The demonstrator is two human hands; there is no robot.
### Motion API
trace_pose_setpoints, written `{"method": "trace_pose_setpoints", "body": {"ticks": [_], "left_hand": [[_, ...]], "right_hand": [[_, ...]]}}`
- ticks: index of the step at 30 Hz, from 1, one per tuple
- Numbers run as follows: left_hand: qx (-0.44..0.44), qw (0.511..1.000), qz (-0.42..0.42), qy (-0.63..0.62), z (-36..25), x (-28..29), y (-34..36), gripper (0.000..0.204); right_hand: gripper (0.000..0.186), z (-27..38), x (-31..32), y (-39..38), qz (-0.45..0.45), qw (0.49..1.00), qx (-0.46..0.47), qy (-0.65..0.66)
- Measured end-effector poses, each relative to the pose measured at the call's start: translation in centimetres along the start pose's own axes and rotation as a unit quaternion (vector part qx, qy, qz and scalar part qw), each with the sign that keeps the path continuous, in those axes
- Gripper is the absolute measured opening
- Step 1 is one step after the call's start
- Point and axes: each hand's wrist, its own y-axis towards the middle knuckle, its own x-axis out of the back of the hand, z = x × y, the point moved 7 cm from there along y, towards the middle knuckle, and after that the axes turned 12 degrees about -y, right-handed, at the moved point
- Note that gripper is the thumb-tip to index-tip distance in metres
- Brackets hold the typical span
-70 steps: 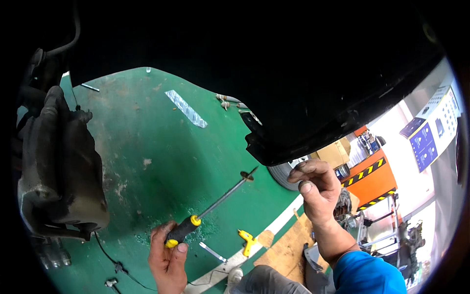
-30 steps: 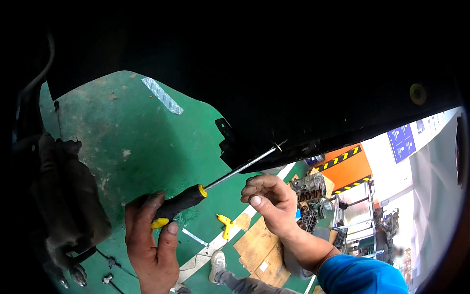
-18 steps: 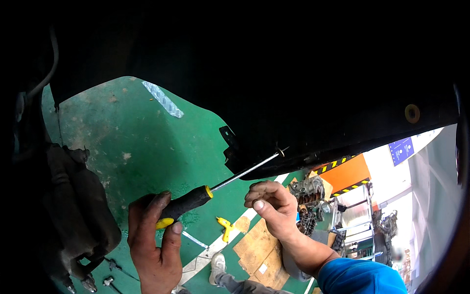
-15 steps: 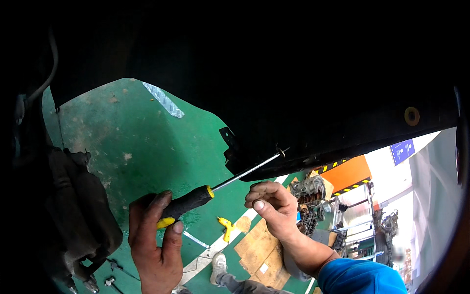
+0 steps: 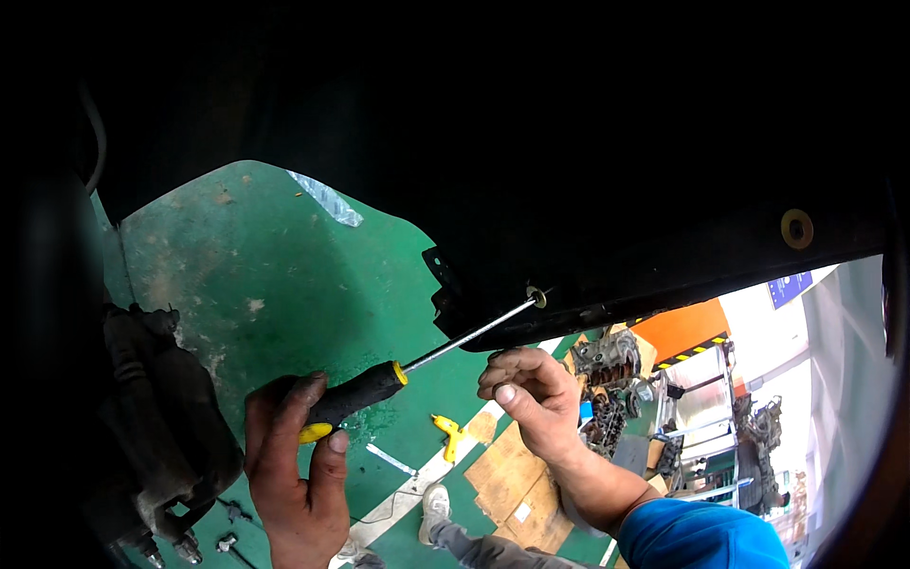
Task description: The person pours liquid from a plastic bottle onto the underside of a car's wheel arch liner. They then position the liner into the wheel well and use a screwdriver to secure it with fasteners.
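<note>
My left hand [image 5: 299, 474] is wrapped around the black and yellow handle of a screwdriver [image 5: 360, 400]. Its metal shaft slants up to the right, and the tip meets a small round washer-like fastener [image 5: 537, 297] at the dark panel [image 5: 645, 256]. Whether that fastener is threaded in, I cannot tell. Close below the shaft is my right hand [image 5: 533, 398], its fingers curled in and the thumb near them. What it holds, if anything, is hidden. Another round fastener [image 5: 797, 229] sits in the panel farther right.
Dark mechanical parts [image 5: 166, 398] hang at the left. Below lie the green floor [image 5: 275, 284], a clear plastic strip [image 5: 327, 199], a yellow tool [image 5: 449, 436] and cardboard [image 5: 512, 479]. Engine parts [image 5: 607, 356] stand at the right. A person's shoe [image 5: 435, 512] shows at the bottom.
The washer-like fastener at the screwdriver tip has turned from nearly edge-on to showing more of its face, and tip and fastener sit slightly farther left. The floor view has shifted a little. Both grips look unchanged.
</note>
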Motion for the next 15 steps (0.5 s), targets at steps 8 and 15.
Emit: {"method": "trace_pose_setpoints", "body": {"ticks": [8, 15], "left_hand": [[0.023, 1.000, -0.010, 0.009, -1.0, 0.1, -0.1, 0.041], [0.014, 0.999, -0.013, 0.043, -2.3, 0.2, 0.2, 0.041]], "right_hand": [[0.031, 0.6, -0.3, -0.3, -0.005, 1.000, 0.000, 0.013], [0.033, 0.8, -0.4, -0.7, -0.014, 0.999, -0.022, 0.021]]}}
